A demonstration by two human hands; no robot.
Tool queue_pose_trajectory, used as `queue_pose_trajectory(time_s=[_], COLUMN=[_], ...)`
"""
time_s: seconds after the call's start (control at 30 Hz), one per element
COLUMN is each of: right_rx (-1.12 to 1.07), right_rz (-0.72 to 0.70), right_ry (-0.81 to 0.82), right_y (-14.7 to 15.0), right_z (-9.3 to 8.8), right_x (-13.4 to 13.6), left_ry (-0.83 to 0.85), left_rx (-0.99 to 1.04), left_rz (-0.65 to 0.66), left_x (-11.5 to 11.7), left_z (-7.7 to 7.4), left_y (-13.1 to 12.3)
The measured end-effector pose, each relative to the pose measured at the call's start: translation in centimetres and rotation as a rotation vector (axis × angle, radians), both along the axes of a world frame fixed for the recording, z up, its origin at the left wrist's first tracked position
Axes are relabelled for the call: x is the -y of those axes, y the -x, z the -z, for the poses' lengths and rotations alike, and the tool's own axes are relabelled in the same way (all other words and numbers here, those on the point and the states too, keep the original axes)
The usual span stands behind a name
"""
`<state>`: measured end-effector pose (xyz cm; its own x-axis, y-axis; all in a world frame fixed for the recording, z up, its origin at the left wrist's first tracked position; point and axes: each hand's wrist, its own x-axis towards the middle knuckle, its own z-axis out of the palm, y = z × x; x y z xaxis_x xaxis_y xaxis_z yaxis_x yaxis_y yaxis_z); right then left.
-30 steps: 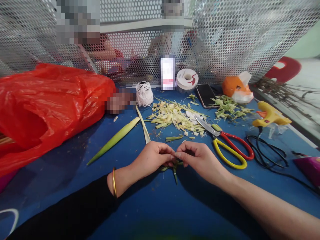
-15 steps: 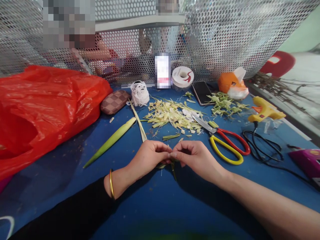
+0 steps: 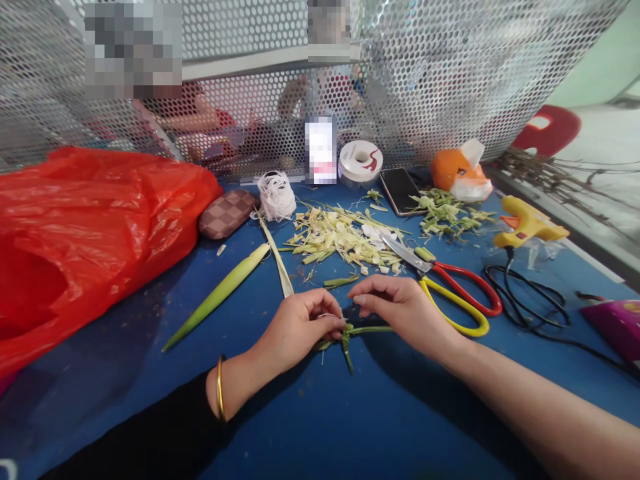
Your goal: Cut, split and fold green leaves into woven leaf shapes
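My left hand (image 3: pixel 305 327), with a gold bangle at the wrist, is closed in a pinch on a small folded piece of green leaf strips (image 3: pixel 346 340). One strip hangs toward me and another points right, passing under my right hand (image 3: pixel 390 303). My right hand is a little apart from the piece, thumb and fingers pinched together; what they hold, if anything, is too small to make out. A long pale strip (image 3: pixel 281 267) runs from behind my left hand toward the white string ball (image 3: pixel 276 196). Red-and-yellow-handled scissors (image 3: pixel 455 293) lie right of my right hand.
Cut leaf scraps (image 3: pixel 340 237) are heaped ahead of my hands. A pointed green husk (image 3: pixel 217 297) and a red plastic bag (image 3: pixel 115 220) lie left. On the right are a yellow glue gun (image 3: pixel 533 223) with black cable, a phone (image 3: pixel 399 190) and an orange fox-like object (image 3: pixel 460 172).
My right hand has moved slightly right, away from my left fingers, uncovering the green piece and its right-pointing strip. My left hand stays pinched on it. The whole view has shifted slightly.
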<state>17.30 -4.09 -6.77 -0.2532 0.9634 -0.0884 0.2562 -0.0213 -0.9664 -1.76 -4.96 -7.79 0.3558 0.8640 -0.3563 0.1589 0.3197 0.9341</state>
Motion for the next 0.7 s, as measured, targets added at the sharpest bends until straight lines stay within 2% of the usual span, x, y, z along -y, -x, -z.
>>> queue_pose_trajectory(time_s=[0.1,0.23,0.47,0.7], right_rx=[0.111,0.151,0.307,0.263], right_rz=[-0.112,-0.177,-0.172,-0.115], right_ry=[-0.106,-0.165,-0.258,-0.204], right_y=[-0.21,-0.02,0.45,0.67], right_z=[0.37,0.44,0.38,0.65], right_x=[0.22,0.59,0.73,0.83], left_ry=[0.000,0.017,0.047,0.135], left_rx=[0.013,0.031,0.024,0.042], left_rz=[0.006,-0.002,0.011,0.048], left_x=[0.03,-0.08,-0.36,-0.63], left_z=[0.09,-0.08,-0.27,-0.60], left_y=[0.10,0.09,0.05,0.20])
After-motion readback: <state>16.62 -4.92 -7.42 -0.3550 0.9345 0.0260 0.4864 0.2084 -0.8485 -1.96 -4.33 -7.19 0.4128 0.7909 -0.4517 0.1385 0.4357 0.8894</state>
